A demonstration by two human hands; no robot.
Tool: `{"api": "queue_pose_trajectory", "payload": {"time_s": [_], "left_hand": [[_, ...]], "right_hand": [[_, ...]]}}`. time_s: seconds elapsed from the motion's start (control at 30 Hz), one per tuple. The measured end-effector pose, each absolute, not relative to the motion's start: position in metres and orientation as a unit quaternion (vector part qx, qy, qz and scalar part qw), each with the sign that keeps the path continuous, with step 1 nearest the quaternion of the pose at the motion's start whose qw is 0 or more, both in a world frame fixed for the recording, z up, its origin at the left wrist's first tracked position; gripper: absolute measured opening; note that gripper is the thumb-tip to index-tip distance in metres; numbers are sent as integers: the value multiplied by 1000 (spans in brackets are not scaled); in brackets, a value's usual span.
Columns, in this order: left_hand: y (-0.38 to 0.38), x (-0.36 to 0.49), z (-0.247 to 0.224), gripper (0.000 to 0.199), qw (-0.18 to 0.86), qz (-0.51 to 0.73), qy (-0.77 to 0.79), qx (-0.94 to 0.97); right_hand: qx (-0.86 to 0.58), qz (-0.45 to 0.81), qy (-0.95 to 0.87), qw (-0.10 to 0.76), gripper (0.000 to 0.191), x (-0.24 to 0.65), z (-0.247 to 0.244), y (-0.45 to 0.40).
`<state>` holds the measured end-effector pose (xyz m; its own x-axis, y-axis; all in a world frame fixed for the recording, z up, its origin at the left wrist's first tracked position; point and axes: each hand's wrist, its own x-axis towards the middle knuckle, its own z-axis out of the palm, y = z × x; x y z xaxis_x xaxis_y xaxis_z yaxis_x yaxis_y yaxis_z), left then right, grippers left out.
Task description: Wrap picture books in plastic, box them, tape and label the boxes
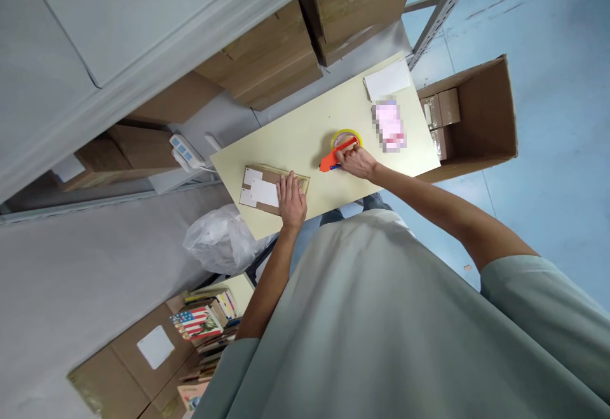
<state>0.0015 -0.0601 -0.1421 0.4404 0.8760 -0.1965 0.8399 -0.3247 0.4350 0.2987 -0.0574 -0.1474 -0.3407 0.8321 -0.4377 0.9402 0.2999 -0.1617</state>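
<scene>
My left hand (291, 201) lies flat, fingers stretched out, on the right part of a small cardboard box (267, 174). White labels cover part of the box's top, and clear tape shows along its edges. To the right, my right hand (358, 162) is wrapped round the handle of an orange tape dispenser (330, 161) with a yellow-edged roll of tape (346, 133) on it. The dispenser is over the pale table, apart from the box. Whether it touches the tabletop I cannot tell.
On the pale table (295, 145), white papers (388, 79) and a blurred pink item (389, 126) lie at the right. An open carton (486, 114) with small boxes stands beyond. Shelved cartons (271, 50) line the back; a power strip (187, 153), plastic bag (222, 241) and books (200, 322) are left.
</scene>
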Motion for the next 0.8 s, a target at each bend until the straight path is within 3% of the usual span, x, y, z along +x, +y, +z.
{"api": "queue_pose_trajectory", "payload": {"time_s": [0.4,0.57,0.67,0.8], "left_hand": [[-68,5,-143,57,257,36,490,832],[-64,4,-143,57,266,51,477,836],[-63,7,-137,52,263,94,484,829],[-53,26,-110,40,246,238,522,781]], "right_hand": [[587,-279,754,101,50,200,-114,-17],[603,-263,746,98,40,172,-91,2],[628,-236,735,100,36,187,-70,-2],[676,-194,704,103,47,220,-32,-18]]}}
